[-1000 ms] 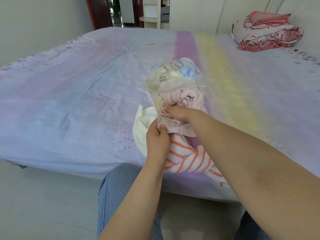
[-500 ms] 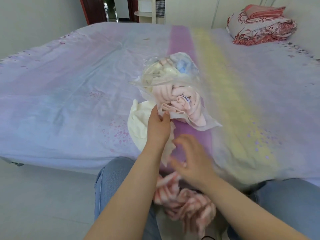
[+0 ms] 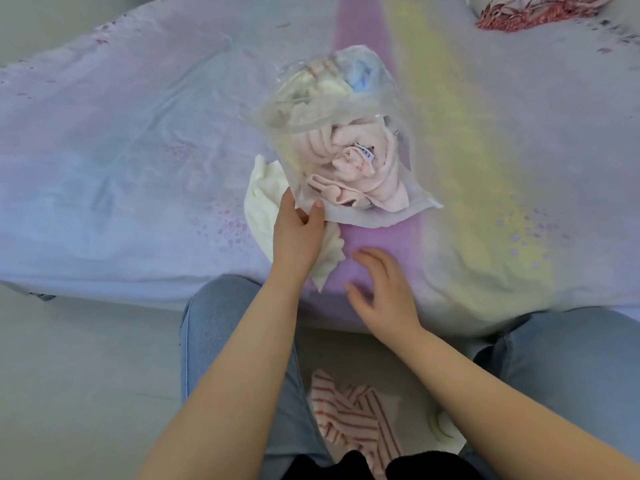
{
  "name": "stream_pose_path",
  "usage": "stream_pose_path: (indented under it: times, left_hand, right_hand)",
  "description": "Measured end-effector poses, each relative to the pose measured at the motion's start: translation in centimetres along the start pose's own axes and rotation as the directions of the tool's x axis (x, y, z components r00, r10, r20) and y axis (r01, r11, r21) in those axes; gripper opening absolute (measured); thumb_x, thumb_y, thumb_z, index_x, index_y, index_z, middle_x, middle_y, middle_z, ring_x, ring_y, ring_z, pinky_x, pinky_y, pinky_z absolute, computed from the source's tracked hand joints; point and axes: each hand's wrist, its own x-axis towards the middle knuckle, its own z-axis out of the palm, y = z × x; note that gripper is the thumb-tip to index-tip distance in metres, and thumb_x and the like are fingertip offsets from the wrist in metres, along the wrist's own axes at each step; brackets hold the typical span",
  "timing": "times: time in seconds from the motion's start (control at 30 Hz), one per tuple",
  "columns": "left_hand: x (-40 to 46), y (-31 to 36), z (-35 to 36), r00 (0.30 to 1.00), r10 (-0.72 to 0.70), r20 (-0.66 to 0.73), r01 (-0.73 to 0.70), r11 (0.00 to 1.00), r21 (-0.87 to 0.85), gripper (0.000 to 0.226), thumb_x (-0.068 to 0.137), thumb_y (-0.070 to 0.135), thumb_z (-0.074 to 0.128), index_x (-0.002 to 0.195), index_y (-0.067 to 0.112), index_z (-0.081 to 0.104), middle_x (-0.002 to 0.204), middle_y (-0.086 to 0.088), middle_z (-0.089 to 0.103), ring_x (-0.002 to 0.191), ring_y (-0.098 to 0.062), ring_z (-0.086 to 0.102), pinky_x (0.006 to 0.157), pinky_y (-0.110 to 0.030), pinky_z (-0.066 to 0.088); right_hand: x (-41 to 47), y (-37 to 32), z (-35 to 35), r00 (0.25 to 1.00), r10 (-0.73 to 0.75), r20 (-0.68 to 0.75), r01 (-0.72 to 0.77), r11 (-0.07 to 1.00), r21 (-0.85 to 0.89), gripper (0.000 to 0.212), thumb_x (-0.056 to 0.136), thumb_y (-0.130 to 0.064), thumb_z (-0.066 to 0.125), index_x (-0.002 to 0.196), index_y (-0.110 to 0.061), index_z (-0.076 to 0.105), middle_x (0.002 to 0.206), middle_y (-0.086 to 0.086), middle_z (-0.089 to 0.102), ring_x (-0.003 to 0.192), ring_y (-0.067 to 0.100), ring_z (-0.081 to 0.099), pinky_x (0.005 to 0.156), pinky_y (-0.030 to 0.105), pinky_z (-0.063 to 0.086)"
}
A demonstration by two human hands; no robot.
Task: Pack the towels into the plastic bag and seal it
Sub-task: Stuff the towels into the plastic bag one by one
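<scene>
A: What is the left hand (image 3: 297,233) doing on that bed?

B: It is pinching the near edge of the plastic bag (image 3: 349,216), thumb on top and fingers underneath. The bag is lying on the bedsheet (image 3: 138,161) just beyond the hand, its mouth gaping toward the person, with a pink towel (image 3: 360,168) bunching at the opening and pale yellow and blue cloth showing deeper inside.

A: And the right hand (image 3: 384,292)?

B: It is hovering over the sheet's purple stripe, to the right of the left hand and nearer the person, fingers spread and gripping nothing.

A: Anything else around them?

B: A cream towel (image 3: 266,202) is lying under the left hand, sticking out on both sides of it. Below both forearms, between the knees in jeans (image 3: 221,327), a red-striped towel (image 3: 349,414) is lying crumpled on the pale floor (image 3: 86,375). Far beyond the right hand, a red-patterned quilt (image 3: 533,12) is sitting at the bed's far corner.
</scene>
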Motion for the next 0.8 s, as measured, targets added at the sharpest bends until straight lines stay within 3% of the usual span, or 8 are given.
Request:
stream_pose_path:
  times: [0.07, 0.17, 0.27, 0.33, 0.43, 0.53, 0.67, 0.8]
  left_hand:
    - [0.0, 0.3, -0.2, 1.000, -0.003, 0.018, 0.003, 1.000, -0.006, 0.038, 0.095, 0.021, 0.053, 0.132, 0.016, 0.048, 0.074, -0.007, 0.057, 0.055, -0.002, 0.050, 0.059, -0.008, 0.042]
    - [0.0, 0.7, -0.6, 0.999, -0.016, 0.052, 0.016, 1.000, 0.009, 0.038, 0.095, 0.021, 0.053, 0.133, 0.017, 0.047, 0.068, 0.000, 0.052, 0.051, 0.004, 0.048, 0.058, -0.007, 0.040]
    - [-0.7, 0.1, -0.7, 0.998, -0.020, 0.066, 0.018, 0.999, 0.037, 0.049, 0.095, 0.021, 0.054, 0.141, 0.018, 0.039, 0.068, 0.008, 0.052, 0.055, 0.009, 0.051, 0.060, -0.002, 0.039]
    - [-1.9, -0.5, -0.6, 0.999, -0.043, 0.025, 0.042, 0.998, 0.036, 0.057, 0.094, 0.024, 0.056, 0.146, 0.023, 0.033, 0.076, 0.009, 0.057, 0.067, 0.009, 0.055, 0.068, -0.004, 0.040]
    - [-4.4, -2.1, 0.2, 0.993, -0.010, -0.121, 0.014, 0.999, 0.030, 0.052, 0.092, 0.025, 0.057, 0.140, 0.024, 0.038, 0.109, 0.011, 0.062, 0.100, -0.001, 0.057, 0.085, -0.013, 0.043]
    - [-7.4, -4.9, 0.8, 0.948, 0.165, -0.271, -0.121, 0.978, 0.170, 0.031, 0.088, 0.020, 0.059, 0.117, 0.013, 0.052, 0.108, 0.006, 0.050, 0.101, -0.018, 0.052, 0.090, -0.035, 0.047]
    - [-10.3, -8.6, 0.4, 0.974, 0.186, -0.129, -0.130, 0.927, 0.353, 0.008, 0.087, 0.016, 0.060, 0.090, 0.016, 0.052, 0.090, 0.008, 0.049, 0.087, -0.018, 0.049, 0.076, -0.040, 0.046]
    - [-10.7, -10.5, -0.7, 0.988, 0.131, 0.079, -0.152, 0.824, 0.546, 0.004, 0.086, 0.019, 0.057, 0.084, 0.016, 0.055, 0.084, 0.008, 0.055, 0.084, -0.018, 0.047, 0.069, -0.043, 0.045]
  right_hand:
    - [1.1, -1.7, 0.3, 0.996, 0.065, 0.055, -0.070, 0.994, 0.089, 0.053, 0.085, -0.030, 0.063, 0.134, -0.021, 0.046, 0.137, -0.001, 0.047, 0.126, 0.012, 0.040, 0.105, 0.025, 0.034]
    - [0.9, -2.4, 1.0, 0.996, -0.002, 0.087, -0.013, 0.984, 0.178, 0.026, 0.089, -0.030, 0.060, 0.113, -0.019, 0.056, 0.115, -0.002, 0.055, 0.103, 0.011, 0.054, 0.083, 0.025, 0.047]
    - [-2.7, -0.1, 2.2, 0.944, -0.164, 0.285, 0.165, 0.986, 0.021, 0.017, 0.092, -0.033, 0.053, 0.093, -0.019, 0.062, 0.095, -0.002, 0.060, 0.081, 0.012, 0.058, 0.065, 0.021, 0.043]
    - [-5.3, 2.1, 3.4, 0.876, -0.102, 0.472, 0.155, 0.985, -0.075, 0.021, 0.093, -0.037, 0.050, 0.096, -0.021, 0.063, 0.098, -0.002, 0.063, 0.083, 0.013, 0.061, 0.065, 0.022, 0.042]
    - [-8.3, 5.7, 6.3, 0.683, 0.188, 0.706, -0.017, 0.970, -0.242, 0.029, 0.092, -0.039, 0.049, 0.114, -0.023, 0.059, 0.121, 0.003, 0.055, 0.102, 0.026, 0.060, 0.079, 0.033, 0.049]
    - [-11.4, 8.7, 9.2, 0.424, 0.360, 0.831, -0.171, 0.933, -0.316, 0.033, 0.088, -0.035, 0.052, 0.121, -0.030, 0.058, 0.139, 0.005, 0.043, 0.123, 0.028, 0.051, 0.098, 0.032, 0.044]
    - [-15.8, 11.1, 13.8, 0.184, 0.370, 0.911, -0.181, 0.923, -0.338, 0.049, 0.081, -0.043, 0.054, 0.129, -0.031, 0.056, 0.156, 0.005, 0.027, 0.148, 0.024, 0.011, 0.116, 0.033, 0.025]
    - [-18.4, 11.1, 17.7, -0.008, 0.344, 0.939, -0.213, 0.917, -0.338, 0.067, 0.077, -0.050, 0.054, 0.137, -0.021, 0.051, 0.155, 0.008, 0.027, 0.142, 0.029, 0.028, 0.114, 0.029, 0.025]
